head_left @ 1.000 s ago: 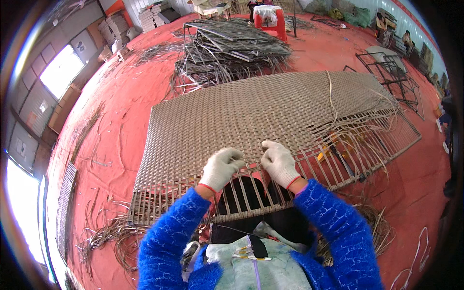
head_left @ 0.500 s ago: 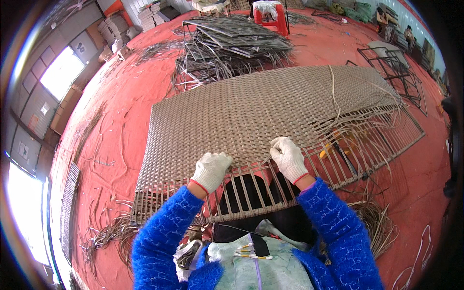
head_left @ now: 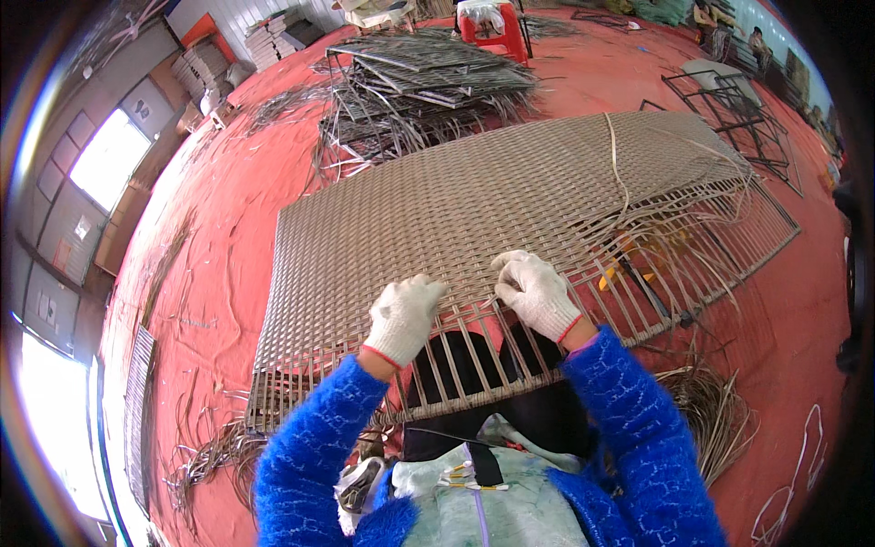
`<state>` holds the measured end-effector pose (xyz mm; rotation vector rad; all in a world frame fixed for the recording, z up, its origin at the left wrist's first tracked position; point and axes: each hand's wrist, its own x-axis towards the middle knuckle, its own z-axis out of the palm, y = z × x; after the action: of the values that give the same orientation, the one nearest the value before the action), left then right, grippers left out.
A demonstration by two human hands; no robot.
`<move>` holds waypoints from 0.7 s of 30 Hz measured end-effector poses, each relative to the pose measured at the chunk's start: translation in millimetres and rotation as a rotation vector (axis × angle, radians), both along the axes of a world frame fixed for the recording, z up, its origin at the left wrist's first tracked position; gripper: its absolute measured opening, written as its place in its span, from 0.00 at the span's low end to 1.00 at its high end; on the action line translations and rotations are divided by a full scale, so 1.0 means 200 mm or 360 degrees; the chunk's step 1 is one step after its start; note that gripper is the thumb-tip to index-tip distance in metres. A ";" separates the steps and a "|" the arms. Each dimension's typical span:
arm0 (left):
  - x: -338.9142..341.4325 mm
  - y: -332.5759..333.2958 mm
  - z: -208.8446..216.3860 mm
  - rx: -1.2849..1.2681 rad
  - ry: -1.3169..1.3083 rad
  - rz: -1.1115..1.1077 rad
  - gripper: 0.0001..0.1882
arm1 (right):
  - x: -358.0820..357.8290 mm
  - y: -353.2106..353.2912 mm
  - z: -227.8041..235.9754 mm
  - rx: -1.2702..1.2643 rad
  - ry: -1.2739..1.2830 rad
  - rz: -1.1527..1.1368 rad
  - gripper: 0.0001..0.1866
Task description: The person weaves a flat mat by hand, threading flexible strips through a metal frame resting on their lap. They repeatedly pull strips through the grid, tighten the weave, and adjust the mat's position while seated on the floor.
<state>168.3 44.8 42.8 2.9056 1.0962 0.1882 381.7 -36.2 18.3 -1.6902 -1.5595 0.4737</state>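
Note:
A large panel of woven brown plastic rattan [head_left: 428, 205] lies across my lap, tilted away from me. Along its near side the weave stops and bare lengthwise strips run to the frame's edge. My left hand [head_left: 406, 314], in a white knit glove with a red cuff, is closed at the lower border of the weave. Just right of it, my right hand [head_left: 536, 290], gloved alike, has curled fingers at the same border. Whatever either hand pinches is hidden by the fingers. Loose rattan strips [head_left: 670, 228] trail over the panel's right part.
Dark woven frames [head_left: 428, 77] are stacked beyond the panel, near a red stool [head_left: 497, 32]. Black metal frames [head_left: 734, 114] lie at the far right. Bundles of strips [head_left: 715, 419] rest on the red floor beside me. A yellow-handled tool [head_left: 645, 278] shows beneath the panel.
My left hand has shifted slightly up and right along the weave's border. The right hand has moved a little left and up, its thumb and finger showing more. The view has turned slightly.

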 end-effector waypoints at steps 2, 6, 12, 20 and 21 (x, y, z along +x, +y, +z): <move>0.11 -0.03 -0.03 -0.0294 -0.0330 -0.0047 0.11 | -0.01 0.01 -0.01 0.0255 -0.0171 0.0066 0.06; 0.24 -0.02 -0.12 -0.0721 -0.0433 -0.0138 0.09 | 0.01 0.00 -0.04 0.0472 -0.0374 0.0103 0.07; 0.26 0.00 -0.19 -0.0718 -0.0840 -0.0175 0.08 | 0.12 -0.09 -0.06 0.0057 -0.0774 -0.0009 0.08; 0.34 -0.07 -0.05 -0.0510 -0.0910 -0.0164 0.06 | 0.03 -0.08 -0.13 0.0182 -0.0789 -0.0089 0.09; 0.35 -0.08 -0.03 -0.0528 -0.0929 -0.0169 0.06 | 0.03 -0.08 -0.14 0.0220 -0.0751 -0.0070 0.09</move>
<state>238.3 28.4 36.4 2.3685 0.7792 0.7170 387.2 -52.0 -9.8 -1.8063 -1.8289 -0.0666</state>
